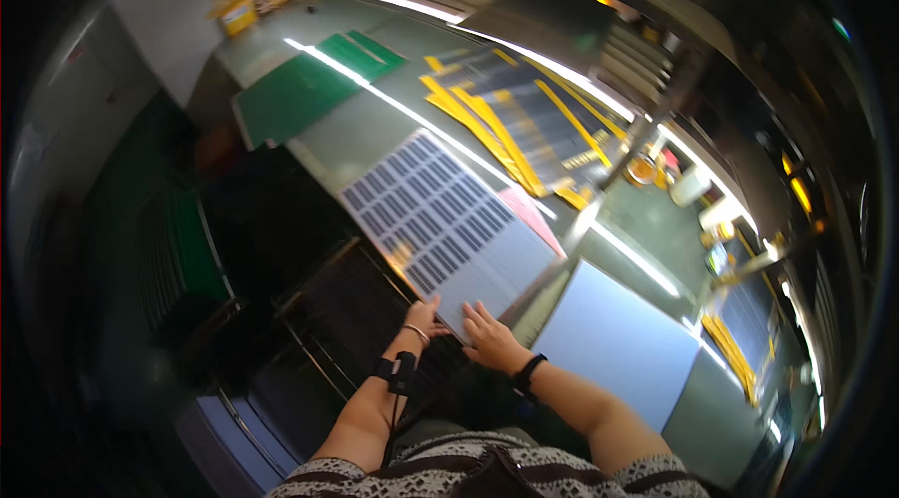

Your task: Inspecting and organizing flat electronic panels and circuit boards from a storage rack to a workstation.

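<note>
A pale grey flat panel (506, 273) printed with rows of dark rectangular patches lies slantwise in front of me. My left hand (424, 320) grips its near left corner, the thumb by the top face and the other fingers partly hidden at the edge. On the near edge, just to the right, my right hand (493, 342) holds the panel, its fingers over the top surface. Both wrists wear dark bands. A plain pale blue sheet (613, 339) lies to the right of my right hand. Some pink sheet (532, 217) shows past the panel's far right side.
Dark rack frames (314, 353) stand at my left. Across the grey-green table are green sheets (314, 90) and a pile of dark sheets with yellow edges (538, 118). Containers and tape rolls (641, 170) sit at the right, near a post. A yellow bin (234, 13) is far left.
</note>
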A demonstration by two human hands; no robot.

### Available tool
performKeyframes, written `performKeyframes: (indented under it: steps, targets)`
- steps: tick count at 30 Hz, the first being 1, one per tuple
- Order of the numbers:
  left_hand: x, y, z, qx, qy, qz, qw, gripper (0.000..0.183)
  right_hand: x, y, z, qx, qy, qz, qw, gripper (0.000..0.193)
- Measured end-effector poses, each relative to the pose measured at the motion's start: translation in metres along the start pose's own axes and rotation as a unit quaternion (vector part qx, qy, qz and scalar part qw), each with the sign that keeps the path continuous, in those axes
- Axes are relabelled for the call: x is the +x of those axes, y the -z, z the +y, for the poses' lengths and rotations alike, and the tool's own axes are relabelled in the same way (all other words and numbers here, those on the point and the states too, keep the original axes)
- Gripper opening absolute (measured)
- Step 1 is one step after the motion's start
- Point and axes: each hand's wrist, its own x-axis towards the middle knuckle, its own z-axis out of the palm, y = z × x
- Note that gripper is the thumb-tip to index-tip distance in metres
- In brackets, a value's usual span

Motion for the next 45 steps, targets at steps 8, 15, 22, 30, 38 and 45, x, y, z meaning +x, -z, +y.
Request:
performKeyframes:
  steps: [8,15,22,30,38,45]
  targets:
    - [-0.027,0.003,0.013,-0.022,-0.070,0.075,0.995,0.032,0.006,-0.007,-0.011,-0.096,0.039,0.144,0.984,0.036]
    - [-0.035,0.002,0.022,-0.008,-0.042,0.003,0.999,0.024,0.001,-0.011,-0.008,-0.030,0.032,0.164,0.986,0.041]
    - [-0.074,-0.038,0.066,-0.011,-0.195,-0.193,0.961,0.046,0.019,0.061,0.029,-0.067,0.015,0.273,0.960,0.035]
    - [-0.054,-0.013,0.029,-0.106,-0.140,-0.233,0.956,0.093,-0.036,0.202,0.020,0.374,-0.287,0.508,0.721,0.024]
    - [-0.048,-0.014,0.012,-0.316,-0.100,-0.260,0.907,0.053,-0.061,0.078,0.092,0.339,-0.499,0.135,0.786,0.031]
    - [-0.038,0.008,-0.002,-0.416,-0.066,-0.247,0.873,0.049,-0.029,0.048,-0.054,0.012,-0.017,0.073,0.997,0.044]
